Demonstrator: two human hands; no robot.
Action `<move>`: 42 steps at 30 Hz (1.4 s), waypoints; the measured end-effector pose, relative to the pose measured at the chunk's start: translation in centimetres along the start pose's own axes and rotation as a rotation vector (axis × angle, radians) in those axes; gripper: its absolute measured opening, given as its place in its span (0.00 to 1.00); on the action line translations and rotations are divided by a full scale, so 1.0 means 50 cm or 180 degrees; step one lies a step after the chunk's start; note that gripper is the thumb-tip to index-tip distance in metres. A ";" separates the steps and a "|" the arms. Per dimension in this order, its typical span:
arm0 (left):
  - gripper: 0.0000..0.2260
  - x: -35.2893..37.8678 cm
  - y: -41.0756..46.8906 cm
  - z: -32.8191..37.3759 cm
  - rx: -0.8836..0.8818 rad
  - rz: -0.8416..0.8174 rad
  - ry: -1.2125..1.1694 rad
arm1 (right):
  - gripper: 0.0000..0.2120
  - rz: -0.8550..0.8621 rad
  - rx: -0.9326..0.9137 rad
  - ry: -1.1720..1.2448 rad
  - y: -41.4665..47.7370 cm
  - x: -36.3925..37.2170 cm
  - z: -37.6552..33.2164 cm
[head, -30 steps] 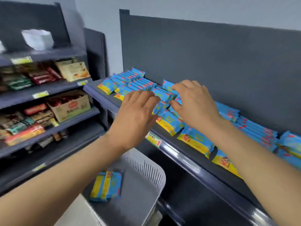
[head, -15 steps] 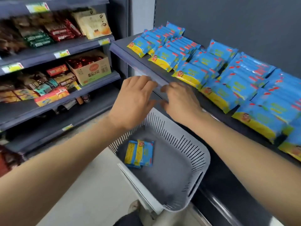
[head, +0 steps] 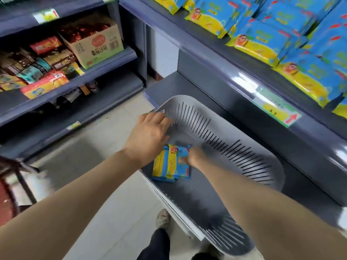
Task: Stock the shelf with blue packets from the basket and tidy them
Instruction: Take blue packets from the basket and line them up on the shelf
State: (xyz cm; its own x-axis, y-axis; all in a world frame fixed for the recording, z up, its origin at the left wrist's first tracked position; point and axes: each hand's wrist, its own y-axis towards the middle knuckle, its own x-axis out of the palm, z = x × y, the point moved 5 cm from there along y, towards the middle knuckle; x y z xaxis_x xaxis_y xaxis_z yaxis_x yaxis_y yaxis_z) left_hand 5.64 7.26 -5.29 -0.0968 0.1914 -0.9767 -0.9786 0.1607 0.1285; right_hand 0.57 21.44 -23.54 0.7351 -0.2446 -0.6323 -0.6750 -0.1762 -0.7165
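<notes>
While the right hand touches the blue packets in the basket, grasp too blurred to tell | left hand open-fingered at rim | next: pinch, lift to shelf

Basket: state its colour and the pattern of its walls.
Pale grey basket, its walls cut with narrow upright slits; seen best in the head view.

Pale tiled floor is stretching underfoot. Dark grey shelving at left is carrying a cardboard box & mixed snack packs; white wall is showing behind.
</notes>
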 end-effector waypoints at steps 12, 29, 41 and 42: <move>0.14 0.090 0.001 -0.017 0.0126 -0.0350 -0.0137 | 0.25 0.0201 0.0601 0.1584 0.052 0.069 0.027; 0.25 0.356 0.030 -0.003 -0.0757 -0.3019 0.0218 | 0.10 0.1437 -0.0419 -0.0021 -0.169 -0.248 0.031; 0.53 0.489 0.012 -0.051 -0.1645 -0.3093 0.0179 | 0.10 0.1447 -0.0815 -0.0453 -0.183 -0.241 0.062; 0.53 0.492 0.013 -0.051 -0.1571 -0.3109 0.0252 | 0.10 0.1458 -0.0817 -0.0442 -0.185 -0.243 0.064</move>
State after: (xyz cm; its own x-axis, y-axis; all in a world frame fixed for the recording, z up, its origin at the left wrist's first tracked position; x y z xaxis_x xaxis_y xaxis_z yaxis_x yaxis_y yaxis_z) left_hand 2.16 9.60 -29.68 0.7656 0.1268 -0.6307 -0.6032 -0.1994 -0.7723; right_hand -1.90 29.08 -10.15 0.3517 -0.2258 -0.9085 -0.9094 -0.3126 -0.2743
